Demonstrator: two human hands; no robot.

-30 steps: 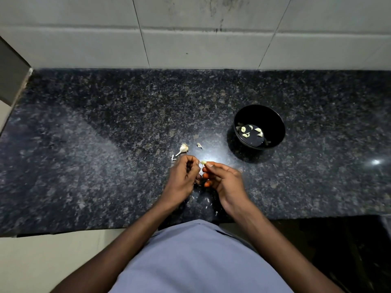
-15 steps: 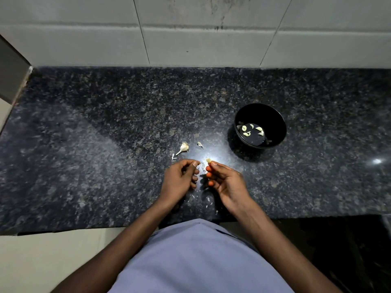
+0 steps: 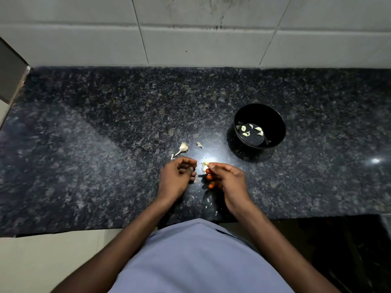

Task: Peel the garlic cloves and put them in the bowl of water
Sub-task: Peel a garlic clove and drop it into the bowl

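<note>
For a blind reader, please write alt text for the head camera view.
The right hand pinches a garlic clove above a dark counter; the left hand is beside it, fingers curled. A black bowl of water holds peeled cloves.

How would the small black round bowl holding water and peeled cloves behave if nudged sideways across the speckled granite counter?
The small black round bowl would probably slide rather than tip: it looks squat and the speckled granite counter looks polished. The water would likely slosh, shifting the floating peeled cloves. It seems light, being small and only shallowly filled.
</note>
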